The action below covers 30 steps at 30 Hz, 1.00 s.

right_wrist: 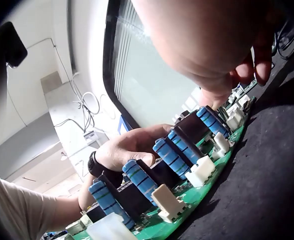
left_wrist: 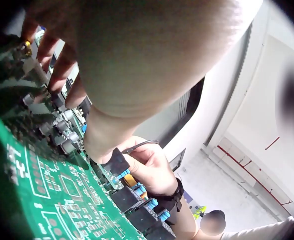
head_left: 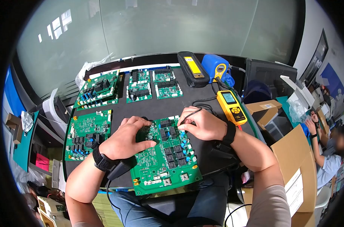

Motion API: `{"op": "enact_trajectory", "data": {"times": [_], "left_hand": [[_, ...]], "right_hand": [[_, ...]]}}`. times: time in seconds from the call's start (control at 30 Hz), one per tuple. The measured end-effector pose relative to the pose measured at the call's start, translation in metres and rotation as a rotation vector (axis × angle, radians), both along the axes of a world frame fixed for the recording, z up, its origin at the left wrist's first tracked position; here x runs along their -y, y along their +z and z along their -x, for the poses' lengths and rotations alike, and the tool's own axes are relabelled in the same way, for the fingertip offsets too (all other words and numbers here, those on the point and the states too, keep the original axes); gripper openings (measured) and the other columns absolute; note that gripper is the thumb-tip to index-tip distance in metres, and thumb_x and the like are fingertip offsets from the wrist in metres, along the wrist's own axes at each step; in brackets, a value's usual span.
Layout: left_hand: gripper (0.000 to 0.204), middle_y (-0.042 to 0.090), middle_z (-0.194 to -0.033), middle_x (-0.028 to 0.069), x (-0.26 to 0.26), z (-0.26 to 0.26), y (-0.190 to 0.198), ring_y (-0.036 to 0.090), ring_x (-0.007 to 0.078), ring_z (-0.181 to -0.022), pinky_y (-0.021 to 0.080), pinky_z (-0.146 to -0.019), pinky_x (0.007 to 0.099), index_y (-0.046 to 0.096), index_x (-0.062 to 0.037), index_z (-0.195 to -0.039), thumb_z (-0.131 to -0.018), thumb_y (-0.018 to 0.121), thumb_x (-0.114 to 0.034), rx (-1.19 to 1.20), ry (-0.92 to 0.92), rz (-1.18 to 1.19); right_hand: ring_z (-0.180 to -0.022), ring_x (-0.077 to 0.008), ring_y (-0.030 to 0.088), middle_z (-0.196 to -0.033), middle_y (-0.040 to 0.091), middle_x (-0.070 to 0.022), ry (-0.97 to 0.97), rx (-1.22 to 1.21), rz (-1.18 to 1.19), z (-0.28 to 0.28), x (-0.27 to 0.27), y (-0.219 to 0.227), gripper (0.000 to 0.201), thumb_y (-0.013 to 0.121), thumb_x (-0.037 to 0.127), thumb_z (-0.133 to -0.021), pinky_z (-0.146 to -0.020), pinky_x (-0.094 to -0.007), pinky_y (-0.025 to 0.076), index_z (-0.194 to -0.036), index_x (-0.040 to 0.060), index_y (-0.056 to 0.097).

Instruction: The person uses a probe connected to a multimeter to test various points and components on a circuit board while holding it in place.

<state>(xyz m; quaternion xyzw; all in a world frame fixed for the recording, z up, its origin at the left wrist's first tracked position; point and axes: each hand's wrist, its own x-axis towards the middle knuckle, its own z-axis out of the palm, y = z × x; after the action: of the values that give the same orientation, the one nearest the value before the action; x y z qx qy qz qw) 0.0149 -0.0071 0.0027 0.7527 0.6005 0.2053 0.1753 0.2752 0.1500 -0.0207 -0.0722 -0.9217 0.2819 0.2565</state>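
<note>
A large green circuit board [head_left: 149, 176] lies in front of me, its near end reaching past the table edge. My left hand [head_left: 124, 138] rests on its left part with fingers spread and thumb out. At the board's upper right edge, my right hand [head_left: 204, 125] pinches a black test probe, mostly hidden in the fingers, with its black lead [head_left: 189, 114] looping over the hand. Black relays [head_left: 172, 151] and a row of blue resistors [right_wrist: 139, 182] stand near that hand. A yellow handheld meter [head_left: 232, 108] with a lit screen lies to its right.
More green boards [head_left: 90, 130] lie at left, some stacked, and smaller boards [head_left: 166, 83] sit at the back. A black case [head_left: 192, 72] and a blue soldering station [head_left: 216, 66] stand at back right. Open cardboard boxes [head_left: 296, 162] flank the table; another person sits far right.
</note>
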Motion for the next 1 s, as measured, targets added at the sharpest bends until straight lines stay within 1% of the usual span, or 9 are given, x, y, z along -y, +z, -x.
{"op": "enact_trajectory", "data": {"times": [0.73, 1.0], "left_hand": [[0.064, 0.058, -0.129, 0.0172, -0.0003, 0.0003, -0.0007, 0.05, 0.0382, -0.124, 0.041, -0.109, 0.0442, 0.06, -0.0014, -0.134, -0.086, 0.082, -0.037, -0.003, 0.0, -0.004], [0.063, 0.058, -0.129, 0.0168, 0.0002, 0.0, -0.0006, 0.05, 0.0381, -0.122, 0.042, -0.108, 0.0442, 0.06, -0.0022, -0.134, -0.086, 0.082, -0.037, -0.003, -0.001, -0.009]], "right_hand": [[-0.078, -0.0231, 0.06, -0.087, 0.063, -0.0097, 0.0, 0.029, 0.051, -0.001, 0.0008, 0.0018, 0.011, 0.071, 0.009, -0.091, -0.072, -0.034, 0.049, -0.095, -0.0009, 0.069], [-0.079, -0.0221, 0.062, -0.088, 0.064, -0.0094, 0.002, 0.026, 0.042, -0.0006, -0.0007, -0.0004, 0.01, 0.071, 0.008, -0.091, -0.071, -0.033, 0.05, -0.094, -0.0009, 0.07]]}}
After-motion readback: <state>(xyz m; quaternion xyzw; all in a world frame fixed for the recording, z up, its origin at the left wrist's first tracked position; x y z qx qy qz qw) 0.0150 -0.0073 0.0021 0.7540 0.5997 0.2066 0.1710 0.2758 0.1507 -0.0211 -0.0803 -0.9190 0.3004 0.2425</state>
